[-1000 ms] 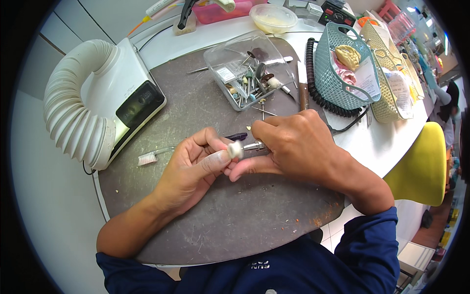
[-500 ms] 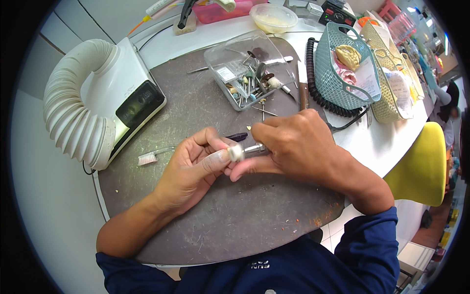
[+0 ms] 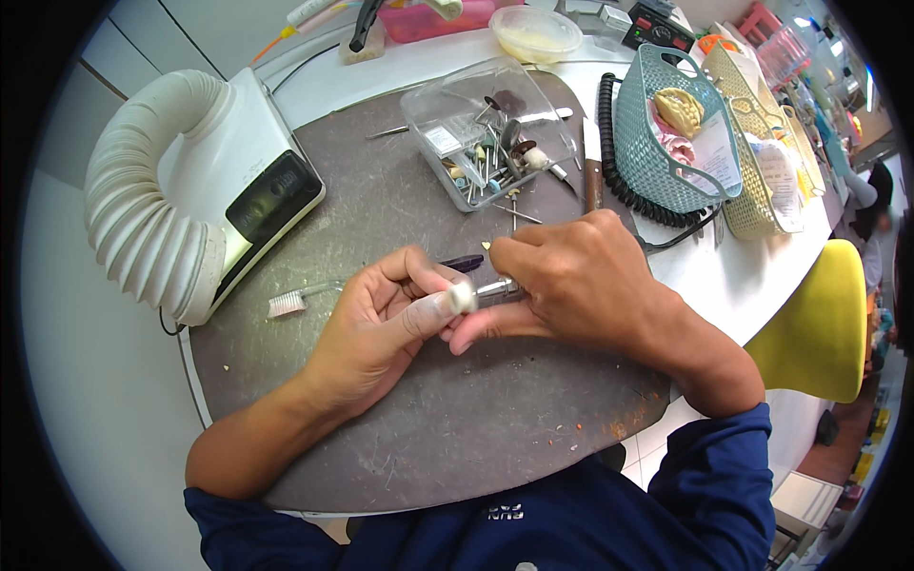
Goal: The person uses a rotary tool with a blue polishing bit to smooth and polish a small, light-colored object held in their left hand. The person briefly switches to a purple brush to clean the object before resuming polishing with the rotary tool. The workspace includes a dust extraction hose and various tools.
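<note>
Over the middle of the grey work mat (image 3: 457, 419), my right hand (image 3: 583, 276) grips the metal handpiece (image 3: 498, 291) of a rotary tool, its nose pointing left. On that nose sits a small rounded white polishing tip (image 3: 463, 298), blurred as if spinning. My left hand (image 3: 376, 314) is closed in a pinch, thumb and fingertips right against the tip. Whatever it pinches is hidden or too small to name. Behind the left hand lie a toothbrush (image 3: 287, 304) with white bristles and a dark purple pen-like stick (image 3: 464, 264).
A clear plastic box (image 3: 430, 107) of rotary bits stands beyond my hands, with a brown-handled knife (image 3: 593, 183) right of it. At left is a white machine with a ribbed hose (image 3: 143, 243). Blue-green (image 3: 633, 133) and beige baskets (image 3: 752, 205) and a coiled black cord (image 3: 607, 143) fill the right.
Both hands keep nearly the same place and hold. The white tip is still blurred, and the view has shifted very slightly.
</note>
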Motion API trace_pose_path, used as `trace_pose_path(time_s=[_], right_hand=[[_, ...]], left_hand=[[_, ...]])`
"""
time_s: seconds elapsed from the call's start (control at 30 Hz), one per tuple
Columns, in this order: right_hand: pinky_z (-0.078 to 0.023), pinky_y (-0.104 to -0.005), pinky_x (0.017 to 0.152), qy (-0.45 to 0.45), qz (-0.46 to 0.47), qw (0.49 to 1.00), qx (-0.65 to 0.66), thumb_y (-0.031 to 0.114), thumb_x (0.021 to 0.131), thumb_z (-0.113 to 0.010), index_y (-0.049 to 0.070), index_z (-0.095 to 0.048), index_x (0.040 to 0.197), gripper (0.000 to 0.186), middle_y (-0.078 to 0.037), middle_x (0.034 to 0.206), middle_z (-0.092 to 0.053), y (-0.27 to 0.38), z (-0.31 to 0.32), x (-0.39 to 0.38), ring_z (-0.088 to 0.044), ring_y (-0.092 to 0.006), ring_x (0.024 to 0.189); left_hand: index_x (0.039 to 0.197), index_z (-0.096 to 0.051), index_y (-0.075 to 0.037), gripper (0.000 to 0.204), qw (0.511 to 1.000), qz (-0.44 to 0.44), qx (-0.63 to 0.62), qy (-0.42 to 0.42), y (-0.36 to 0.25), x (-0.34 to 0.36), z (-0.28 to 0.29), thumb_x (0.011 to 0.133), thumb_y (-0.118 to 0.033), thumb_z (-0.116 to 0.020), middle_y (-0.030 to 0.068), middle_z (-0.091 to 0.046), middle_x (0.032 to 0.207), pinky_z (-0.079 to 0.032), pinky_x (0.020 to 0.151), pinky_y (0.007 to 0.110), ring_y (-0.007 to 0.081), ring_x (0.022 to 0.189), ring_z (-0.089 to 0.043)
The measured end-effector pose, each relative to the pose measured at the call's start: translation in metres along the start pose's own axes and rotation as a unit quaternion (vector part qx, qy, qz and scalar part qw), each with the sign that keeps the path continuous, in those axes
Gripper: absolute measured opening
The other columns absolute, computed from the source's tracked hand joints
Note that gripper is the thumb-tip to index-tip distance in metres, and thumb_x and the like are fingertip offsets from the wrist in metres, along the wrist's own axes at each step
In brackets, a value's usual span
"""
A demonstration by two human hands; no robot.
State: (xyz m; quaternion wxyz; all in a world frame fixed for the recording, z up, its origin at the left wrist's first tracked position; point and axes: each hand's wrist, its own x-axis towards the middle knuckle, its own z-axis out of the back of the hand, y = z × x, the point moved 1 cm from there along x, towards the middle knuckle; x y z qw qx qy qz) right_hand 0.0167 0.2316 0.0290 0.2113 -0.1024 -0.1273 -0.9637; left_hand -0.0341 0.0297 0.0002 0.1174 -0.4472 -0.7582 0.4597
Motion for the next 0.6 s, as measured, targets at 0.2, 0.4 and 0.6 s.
trace_pose_path(time_s=[0.2,0.4,0.6], right_hand=[[-0.048,-0.0347,0.044,0.003,-0.003,1.000,0.002,0.076,0.077,-0.057,0.003,-0.058,0.061,0.074,-0.012,0.055,-0.062,-0.0001,0.0003,0.0001,-0.063,-0.0267,0.046],[-0.047,-0.0351,0.045,-0.006,-0.003,1.000,0.005,0.075,0.076,-0.059,0.002,-0.059,0.061,0.074,-0.012,0.055,-0.061,-0.0018,0.0002,0.0009,-0.063,-0.0271,0.047],[-0.049,-0.0347,0.046,0.004,-0.009,1.000,-0.004,0.076,0.076,-0.058,0.002,-0.061,0.063,0.075,-0.012,0.058,-0.063,-0.0054,0.0008,0.0023,-0.064,-0.0267,0.047]], left_hand=[[0.096,-0.051,-0.010,0.019,1.000,-0.006,-0.003,0.005,0.0011,-0.0001,0.0002,0.091,-0.015,-0.069,0.0045,-0.061,0.099,-0.048,0.073,0.025,0.0096,0.085,-0.059],[0.097,-0.052,-0.011,0.018,1.000,-0.005,-0.009,0.000,0.0005,-0.0002,-0.0014,0.091,-0.014,-0.069,0.0047,-0.061,0.099,-0.047,0.075,0.025,0.0104,0.086,-0.059],[0.099,-0.053,-0.010,0.018,1.000,-0.006,-0.013,0.005,0.0012,-0.0009,0.0014,0.091,-0.014,-0.068,0.0045,-0.061,0.101,-0.047,0.080,0.026,0.0113,0.088,-0.059]])
